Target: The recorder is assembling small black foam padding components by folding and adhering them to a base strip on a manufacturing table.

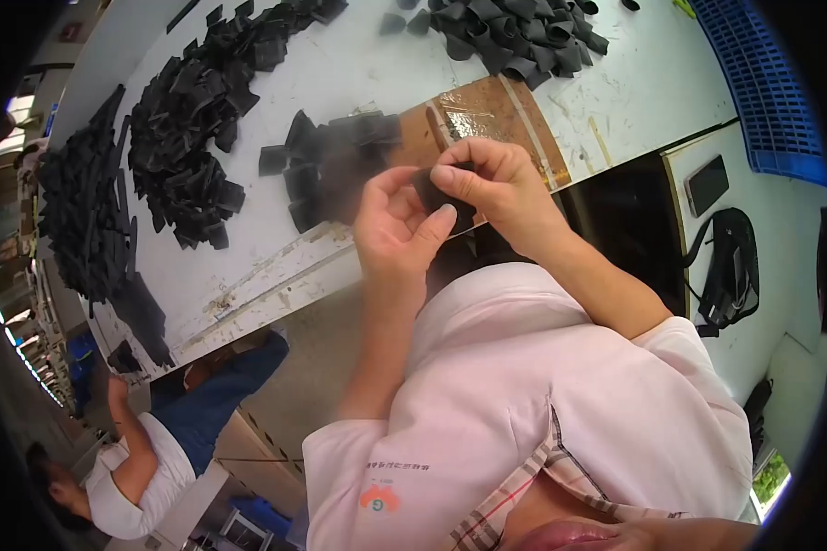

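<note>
The left hand [395,220] is loosely cupped, thumb and fingertips against the left side of a dark piece [464,213]. The right hand [496,188] pinches the same piece, thumb laid across its top, fingers curled in behind. The piece sits between the two, at the near side of the brown board [496,101]; its full outline is covered by fingers.

Handling, judged: very light; thin and pliable, perhaps rubber-like; matte, so probably not slippery; unlikely to break, though it may crease or spring back. Best hold: opposite edges, between thumb and finger pads, with little force.

Surface: a white table [198,285], scuffed and stained along its front. Far left of the board, a heap of long dark strips [78,197]; nearer to the board, a long pile of short flat pieces [188,119]; just left of it, a loose cluster of dark pieces [308,165]. Beyond the board, a mound of curled, tube-like pieces [524,32].

Room: well left of the board, a co-worker [147,450] in a white top sits with an arm toward the table; what that hand holds cannot be told. Right of the board, a phone [708,185], a black bag [730,271] and a blue crate [772,92].
</note>
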Tool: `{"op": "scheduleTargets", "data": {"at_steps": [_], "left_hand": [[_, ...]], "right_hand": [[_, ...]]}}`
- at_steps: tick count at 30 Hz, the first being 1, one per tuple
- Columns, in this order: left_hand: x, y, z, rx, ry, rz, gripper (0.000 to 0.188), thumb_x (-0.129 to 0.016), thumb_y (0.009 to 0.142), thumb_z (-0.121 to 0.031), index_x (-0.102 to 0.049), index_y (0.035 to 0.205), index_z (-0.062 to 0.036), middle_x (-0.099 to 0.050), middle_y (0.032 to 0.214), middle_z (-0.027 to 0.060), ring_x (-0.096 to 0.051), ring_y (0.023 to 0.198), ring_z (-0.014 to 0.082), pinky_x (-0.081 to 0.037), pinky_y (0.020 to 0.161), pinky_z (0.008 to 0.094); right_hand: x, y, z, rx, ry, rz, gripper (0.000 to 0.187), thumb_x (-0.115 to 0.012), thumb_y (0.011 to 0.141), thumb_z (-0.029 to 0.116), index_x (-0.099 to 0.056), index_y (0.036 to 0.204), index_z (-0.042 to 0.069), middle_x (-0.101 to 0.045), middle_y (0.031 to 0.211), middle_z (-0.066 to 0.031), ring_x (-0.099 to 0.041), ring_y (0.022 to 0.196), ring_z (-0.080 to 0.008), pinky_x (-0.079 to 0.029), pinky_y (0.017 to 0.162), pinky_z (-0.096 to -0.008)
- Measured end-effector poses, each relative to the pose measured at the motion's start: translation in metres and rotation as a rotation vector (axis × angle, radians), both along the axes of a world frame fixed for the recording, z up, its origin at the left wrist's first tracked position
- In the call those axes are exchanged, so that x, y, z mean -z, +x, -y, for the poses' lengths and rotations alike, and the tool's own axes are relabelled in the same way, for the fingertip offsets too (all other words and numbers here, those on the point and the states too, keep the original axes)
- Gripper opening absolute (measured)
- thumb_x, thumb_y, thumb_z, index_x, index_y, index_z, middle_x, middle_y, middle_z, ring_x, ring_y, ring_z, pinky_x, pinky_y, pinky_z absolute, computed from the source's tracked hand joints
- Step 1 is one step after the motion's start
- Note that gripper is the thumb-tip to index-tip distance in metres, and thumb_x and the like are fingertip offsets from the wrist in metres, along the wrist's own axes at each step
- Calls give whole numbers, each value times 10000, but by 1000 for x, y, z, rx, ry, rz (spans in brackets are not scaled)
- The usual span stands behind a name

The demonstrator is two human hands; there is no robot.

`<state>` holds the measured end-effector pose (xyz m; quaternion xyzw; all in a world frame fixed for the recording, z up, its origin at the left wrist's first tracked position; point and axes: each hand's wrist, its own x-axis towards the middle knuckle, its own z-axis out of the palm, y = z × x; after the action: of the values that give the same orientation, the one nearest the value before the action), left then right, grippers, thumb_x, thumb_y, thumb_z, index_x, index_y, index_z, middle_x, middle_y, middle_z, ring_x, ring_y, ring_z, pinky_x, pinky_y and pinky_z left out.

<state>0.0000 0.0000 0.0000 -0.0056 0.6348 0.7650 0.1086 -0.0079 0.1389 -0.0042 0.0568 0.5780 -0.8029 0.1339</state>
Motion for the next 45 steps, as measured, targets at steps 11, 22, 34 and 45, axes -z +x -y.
{"op": "scheduleTargets", "data": {"at_steps": [11, 22, 34, 45], "left_hand": [[-11, -4, -9, 221, 436, 262, 180, -519, 807, -137, -533, 887, 24, -594, 759, 101, -397, 388, 59, -287, 344, 160], [-9, -5, -7, 156, 231, 218, 64, -592, 770, -9, -574, 827, 15, -597, 674, 60, -416, 429, 29, -305, 381, 130], [-2, 7, -31, -121, -384, -369, 52, -587, 792, -8, -555, 782, 32, -554, 610, 0, -456, 487, 7, -337, 409, 130], [-17, -5, -20, 66, 891, 431, 230, -494, 719, 109, -504, 930, 17, -531, 718, 68, -311, 366, 32, -252, 341, 154]], "right_hand": [[-8, 6, -32, -108, -429, 197, 101, -590, 817, 174, -569, 815, 75, -585, 757, -6, -561, 662, -73, -487, 582, -241], [-17, 12, -25, 158, 695, -360, 202, -659, 728, 129, -553, 823, -15, -512, 684, -66, -513, 583, -150, -406, 507, -271], [-22, 15, -12, 204, 995, -827, 130, -629, 647, 52, -561, 757, 37, -492, 701, -59, -526, 631, -214, -428, 504, -312], [-27, 6, -22, 93, -23, 165, 84, -614, 714, 60, -606, 764, -6, -531, 619, -13, -532, 549, -101, -389, 450, -228]]}}
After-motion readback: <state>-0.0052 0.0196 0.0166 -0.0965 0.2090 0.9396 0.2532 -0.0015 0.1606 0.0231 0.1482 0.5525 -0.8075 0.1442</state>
